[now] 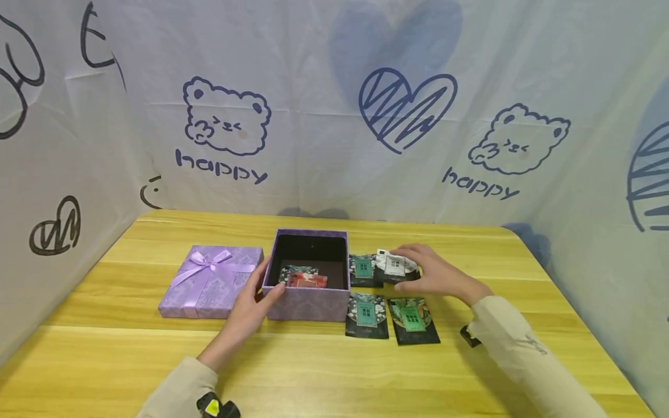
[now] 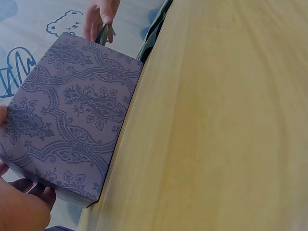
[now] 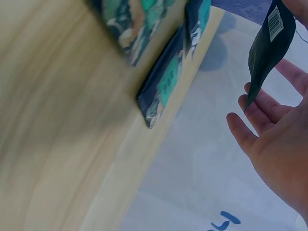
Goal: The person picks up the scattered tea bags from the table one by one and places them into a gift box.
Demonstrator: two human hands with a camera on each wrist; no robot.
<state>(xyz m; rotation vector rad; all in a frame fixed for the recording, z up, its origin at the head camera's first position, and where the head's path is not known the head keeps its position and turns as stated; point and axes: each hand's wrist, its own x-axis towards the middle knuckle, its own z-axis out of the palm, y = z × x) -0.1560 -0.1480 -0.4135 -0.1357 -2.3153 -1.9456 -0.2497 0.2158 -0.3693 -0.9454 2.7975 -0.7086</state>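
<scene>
An uncovered purple patterned box (image 1: 308, 306) with a dark inside stands mid-table. A red sachet (image 1: 309, 281) and a darker floral one (image 1: 292, 271) lie in it. My left hand (image 1: 245, 307) grips the box's left side, its thumb at the front rim. To the right of the box, my right hand (image 1: 436, 276) pinches a black sachet with a white upper part (image 1: 393, 265). The right wrist view shows this sachet's dark back (image 3: 270, 48) with a barcode, raised off the table between thumb and fingers.
Left of the box lies the purple lid (image 1: 214, 287) with a ribbon bow. Two teal-labelled sachets, one at the back (image 1: 363, 268) and one in front (image 1: 367, 316), lie right of the box, beside a green-labelled sachet (image 1: 414, 321). A printed cloth (image 1: 313, 128) hangs behind the table.
</scene>
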